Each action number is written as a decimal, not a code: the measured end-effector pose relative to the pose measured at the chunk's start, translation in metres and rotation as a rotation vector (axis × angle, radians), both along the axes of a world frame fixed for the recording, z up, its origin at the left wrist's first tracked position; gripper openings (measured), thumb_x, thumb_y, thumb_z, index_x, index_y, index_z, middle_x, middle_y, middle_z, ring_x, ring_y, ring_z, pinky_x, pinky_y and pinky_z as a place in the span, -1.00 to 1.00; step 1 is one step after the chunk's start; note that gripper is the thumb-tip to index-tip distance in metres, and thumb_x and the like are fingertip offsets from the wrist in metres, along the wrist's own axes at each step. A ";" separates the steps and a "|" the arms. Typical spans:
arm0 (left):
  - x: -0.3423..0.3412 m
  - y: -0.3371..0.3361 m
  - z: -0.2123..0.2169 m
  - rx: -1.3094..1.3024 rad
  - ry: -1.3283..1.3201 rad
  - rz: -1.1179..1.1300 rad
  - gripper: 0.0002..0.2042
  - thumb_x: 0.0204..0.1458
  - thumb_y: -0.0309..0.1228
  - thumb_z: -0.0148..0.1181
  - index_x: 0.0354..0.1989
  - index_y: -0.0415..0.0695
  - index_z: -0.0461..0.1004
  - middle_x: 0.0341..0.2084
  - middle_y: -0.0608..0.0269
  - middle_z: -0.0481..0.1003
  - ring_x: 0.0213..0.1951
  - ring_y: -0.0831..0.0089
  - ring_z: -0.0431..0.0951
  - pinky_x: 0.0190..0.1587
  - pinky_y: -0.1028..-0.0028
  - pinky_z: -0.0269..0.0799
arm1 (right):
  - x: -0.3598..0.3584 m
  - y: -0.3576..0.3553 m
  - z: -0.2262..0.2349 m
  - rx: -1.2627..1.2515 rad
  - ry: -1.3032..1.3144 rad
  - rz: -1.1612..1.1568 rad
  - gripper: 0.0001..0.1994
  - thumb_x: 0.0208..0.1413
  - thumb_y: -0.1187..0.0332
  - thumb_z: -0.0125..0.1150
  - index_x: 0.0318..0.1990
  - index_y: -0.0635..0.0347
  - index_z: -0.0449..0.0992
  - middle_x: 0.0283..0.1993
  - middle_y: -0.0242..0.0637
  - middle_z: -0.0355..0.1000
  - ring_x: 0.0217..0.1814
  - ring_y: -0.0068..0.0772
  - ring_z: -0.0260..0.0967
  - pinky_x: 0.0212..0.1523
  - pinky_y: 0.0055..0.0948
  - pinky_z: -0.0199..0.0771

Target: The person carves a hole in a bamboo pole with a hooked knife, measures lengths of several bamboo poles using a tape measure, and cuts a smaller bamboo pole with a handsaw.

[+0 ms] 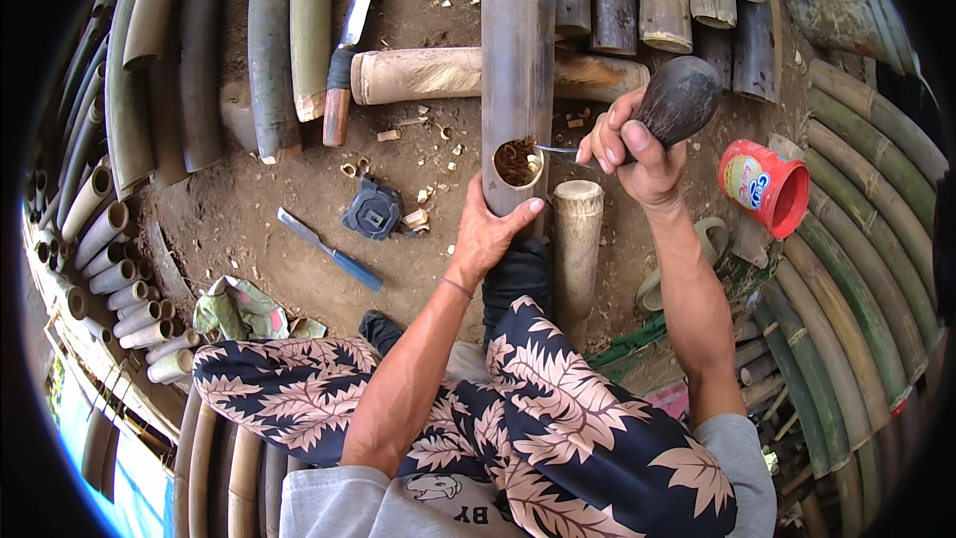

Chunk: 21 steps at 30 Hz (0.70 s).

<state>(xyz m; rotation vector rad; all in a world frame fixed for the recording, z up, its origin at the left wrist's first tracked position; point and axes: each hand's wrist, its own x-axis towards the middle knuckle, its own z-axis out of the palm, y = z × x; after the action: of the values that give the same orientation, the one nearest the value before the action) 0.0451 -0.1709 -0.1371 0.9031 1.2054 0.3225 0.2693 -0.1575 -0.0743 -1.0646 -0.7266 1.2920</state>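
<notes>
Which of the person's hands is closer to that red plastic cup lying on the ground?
The right. The right hand, holding a dark round-handled tool, is just left of the red cup in the picture. The left hand grips the open end of the bamboo tube, farther off.

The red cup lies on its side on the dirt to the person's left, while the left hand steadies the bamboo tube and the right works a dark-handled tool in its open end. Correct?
Not quite. The head view shows the red cup on the person's right, beyond the right hand. The rest holds: the left hand steadies the bamboo tube and the dark-handled tool works its open end.
</notes>
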 end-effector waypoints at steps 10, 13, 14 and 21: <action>-0.001 0.002 -0.001 -0.018 -0.020 -0.012 -0.01 -0.20 0.00 0.54 0.29 -0.37 0.12 0.09 -0.08 0.42 0.12 0.22 0.45 0.20 0.31 0.35 | 0.008 -0.018 -0.018 -0.102 0.328 -0.189 -0.80 0.17 0.19 0.10 -0.39 0.07 0.39 -0.68 -0.47 0.14 -0.67 -0.57 0.05 -0.53 -0.38 0.25; -0.002 0.003 -0.003 -0.052 -0.053 0.006 -0.04 -0.18 -0.06 0.55 0.29 -0.35 0.13 0.09 -0.05 0.43 0.11 0.25 0.45 0.19 0.33 0.36 | 0.013 -0.023 -0.026 -0.202 0.464 -0.270 -0.79 0.17 0.16 0.10 -0.43 0.02 0.37 -0.68 -0.52 0.13 -0.68 -0.59 0.03 -0.50 -0.41 0.23; -0.001 0.004 0.000 -0.077 -0.065 0.015 -0.05 -0.18 -0.08 0.55 0.29 -0.35 0.14 0.09 -0.04 0.43 0.11 0.27 0.45 0.18 0.34 0.36 | 0.013 -0.025 -0.026 -0.238 0.481 -0.286 -0.78 0.16 0.14 0.10 -0.45 0.00 0.35 -0.68 -0.54 0.13 -0.68 -0.60 0.02 -0.48 -0.42 0.22; -0.011 0.009 -0.005 -0.208 -0.224 0.034 -0.09 -0.15 -0.18 0.55 0.32 -0.30 0.12 0.10 0.05 0.41 0.12 0.32 0.43 0.20 0.35 0.33 | -0.021 -0.037 0.004 0.034 0.062 -0.093 -0.84 0.17 0.28 0.10 -0.27 0.10 0.29 -0.58 -0.47 0.12 -0.59 -0.55 0.08 -0.43 -0.39 0.29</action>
<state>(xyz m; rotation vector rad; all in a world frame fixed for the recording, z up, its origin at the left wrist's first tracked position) 0.0343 -0.1620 -0.1418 0.6488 1.0272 0.3106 0.2486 -0.1941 -0.0701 -1.0150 -0.6427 1.2243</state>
